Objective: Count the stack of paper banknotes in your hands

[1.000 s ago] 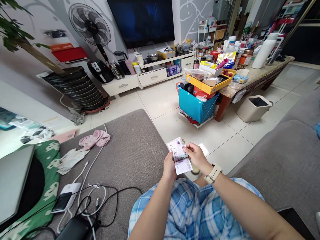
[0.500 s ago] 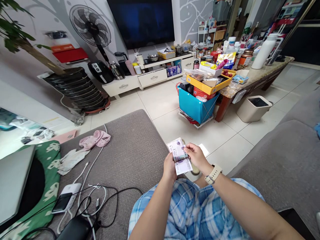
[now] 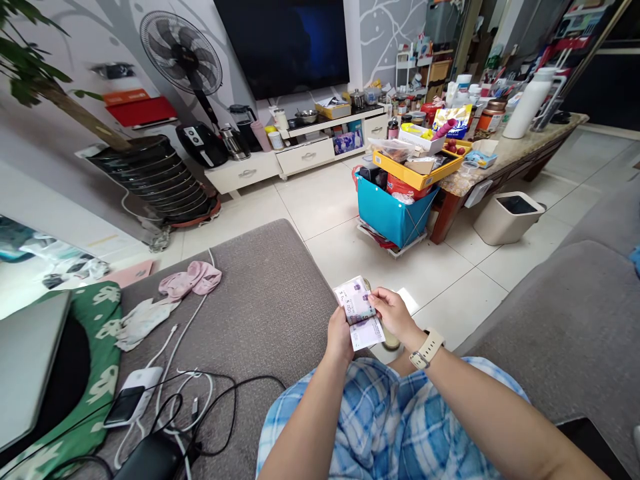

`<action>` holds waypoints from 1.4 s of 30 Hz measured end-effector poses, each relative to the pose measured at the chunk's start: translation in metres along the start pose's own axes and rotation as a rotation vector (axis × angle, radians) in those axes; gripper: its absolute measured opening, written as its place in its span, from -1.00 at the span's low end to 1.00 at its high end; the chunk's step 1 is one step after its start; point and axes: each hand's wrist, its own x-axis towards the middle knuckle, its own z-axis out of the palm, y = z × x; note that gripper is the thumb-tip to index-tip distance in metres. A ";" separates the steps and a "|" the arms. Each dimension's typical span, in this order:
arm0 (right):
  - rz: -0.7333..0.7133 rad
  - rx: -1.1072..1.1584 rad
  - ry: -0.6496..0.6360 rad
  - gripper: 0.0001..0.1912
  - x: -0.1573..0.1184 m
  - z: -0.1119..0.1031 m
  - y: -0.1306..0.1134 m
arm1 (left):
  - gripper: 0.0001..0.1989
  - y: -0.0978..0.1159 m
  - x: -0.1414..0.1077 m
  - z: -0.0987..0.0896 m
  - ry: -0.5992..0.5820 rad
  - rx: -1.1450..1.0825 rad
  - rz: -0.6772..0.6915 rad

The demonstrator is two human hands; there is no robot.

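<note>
Banknotes, a small wad, sit above the person's lap between both hands, over the gap between sofa and floor. Going from big to small: the grey sofa runs along the left with cables, a cloth and a laptop on it; the tiled floor lies open ahead as far as a blue bin and the cluttered bench, both well apart from the hands. The left hand is closed round the lower edge of the wad, thumb on top. The right hand, with a watch on its wrist, pinches the upper notes between thumb and fingers. One note is bent up and the rest lie flat below it, so I judge the counting is partly done; how many remain cannot be told. Nothing crowds the hands on any side.
</note>
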 end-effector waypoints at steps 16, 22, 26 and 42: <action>-0.002 -0.010 0.002 -0.72 0.000 0.000 -0.001 | -0.74 0.000 0.000 0.001 0.038 0.033 0.031; 0.011 0.006 0.010 -0.72 0.001 0.000 0.004 | -0.72 -0.001 0.001 0.000 0.041 0.032 0.032; 0.011 0.011 0.018 -0.71 0.001 0.001 0.004 | -0.72 -0.001 0.001 0.000 0.037 0.018 0.023; 0.012 -0.002 0.023 -0.69 0.000 0.002 0.000 | -0.73 0.000 0.000 0.000 0.038 0.036 0.027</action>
